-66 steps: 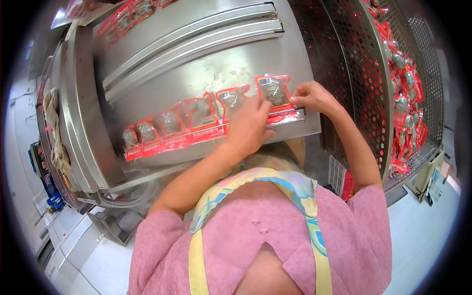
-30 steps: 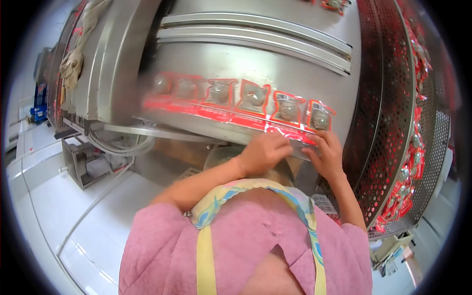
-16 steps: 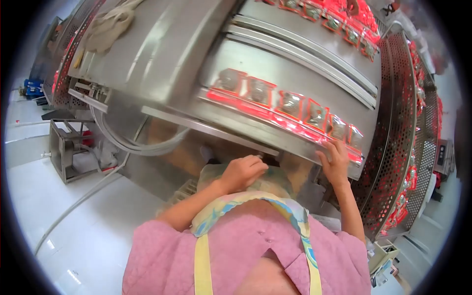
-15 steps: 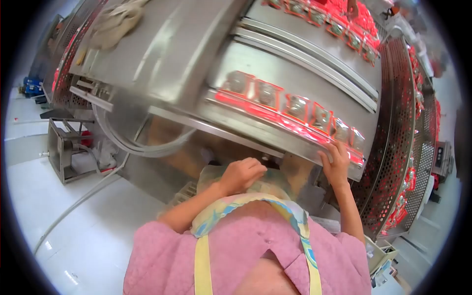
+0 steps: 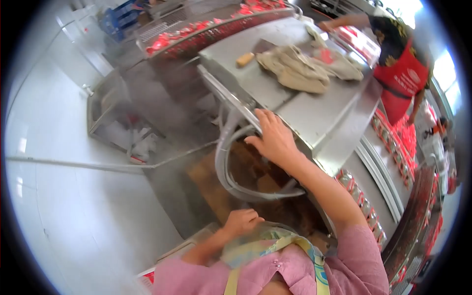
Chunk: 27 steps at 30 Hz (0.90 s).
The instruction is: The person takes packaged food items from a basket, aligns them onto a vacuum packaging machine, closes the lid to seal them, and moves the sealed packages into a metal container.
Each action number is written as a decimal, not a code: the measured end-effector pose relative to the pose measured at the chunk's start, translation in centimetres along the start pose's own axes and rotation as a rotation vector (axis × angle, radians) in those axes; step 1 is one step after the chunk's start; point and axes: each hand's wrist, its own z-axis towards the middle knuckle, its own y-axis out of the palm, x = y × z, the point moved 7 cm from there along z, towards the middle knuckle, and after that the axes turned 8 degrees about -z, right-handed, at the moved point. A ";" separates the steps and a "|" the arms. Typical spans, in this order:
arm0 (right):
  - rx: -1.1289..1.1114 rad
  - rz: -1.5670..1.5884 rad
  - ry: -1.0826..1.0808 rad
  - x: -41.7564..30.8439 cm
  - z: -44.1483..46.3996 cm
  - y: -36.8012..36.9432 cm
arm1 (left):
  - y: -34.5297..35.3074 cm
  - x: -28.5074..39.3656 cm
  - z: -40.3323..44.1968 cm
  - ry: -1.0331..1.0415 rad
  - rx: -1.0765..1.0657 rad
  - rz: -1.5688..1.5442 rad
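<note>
Packets (image 5: 365, 206) line the bench's (image 5: 355, 170) near edge, right of the nearer right hand (image 5: 274, 135) (spread, at the cover's (image 5: 307, 107) edge); the left hand (image 5: 242, 222) is curled, hold unclear.

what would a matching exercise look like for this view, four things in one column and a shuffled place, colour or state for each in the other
Things
1. right hand
2. cloth
3. left hand
4. co-worker's apron

Matches
A. red
B. low, near the person's own apron
C. at the edge of the metal top
D. tan and crumpled

Right pairs: 1-C, 2-D, 3-B, 4-A
</note>
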 end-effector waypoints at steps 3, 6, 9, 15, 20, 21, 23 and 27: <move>-0.600 0.242 0.380 5.9 0.7 6.9 | -1.4 -0.4 -2.1 -0.112 0.186 -0.071; -0.689 0.343 0.491 5.3 0.1 6.4 | -2.1 0.6 -3.2 -0.100 0.331 -0.131; -0.600 0.184 0.421 4.9 0.0 4.3 | -3.3 2.8 -3.1 -0.018 0.355 -0.072; -0.554 0.045 0.423 0.6 -0.5 -3.1 | -14.1 7.0 -1.0 0.089 0.585 -0.033; -0.463 -0.077 0.384 -0.2 -4.7 -14.6 | -18.3 17.2 6.5 0.341 0.700 0.130; -0.471 -0.081 0.416 -0.5 -6.2 -16.8 | -17.8 19.6 8.3 0.401 0.702 0.192; -0.353 -0.161 0.305 0.4 -9.3 -20.4 | -15.6 23.4 11.1 0.634 0.697 0.273; -0.365 -0.147 0.472 1.0 -17.2 -26.9 | -9.6 27.8 14.5 0.776 0.514 0.379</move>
